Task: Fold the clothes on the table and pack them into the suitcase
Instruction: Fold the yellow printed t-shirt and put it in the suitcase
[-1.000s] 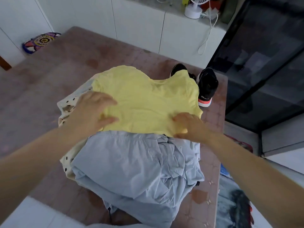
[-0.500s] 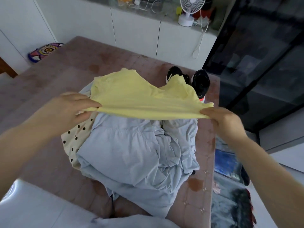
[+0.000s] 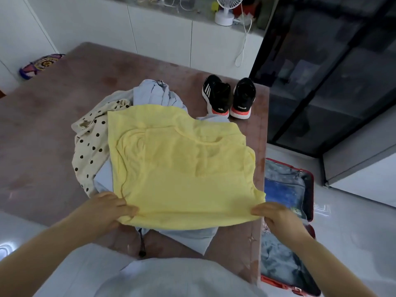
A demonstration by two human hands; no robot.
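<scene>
Half a second ago I had the yellow shirt lifted edge-on above the pile. Now it lies spread flat over the clothes, drawn back to the near edge of the table, and both shoes at the far right corner are uncovered. My left hand pinches the hem's left corner, thumb on top, fingers curled under. My right hand pinches the right corner the same way. The shirt's length runs from near edge to far, hem toward me, with the shoulder end pointing at the far edge. It covers the pale blue garment and part of the dotted cloth. The suitcase lies open on the floor off the right edge.
</scene>
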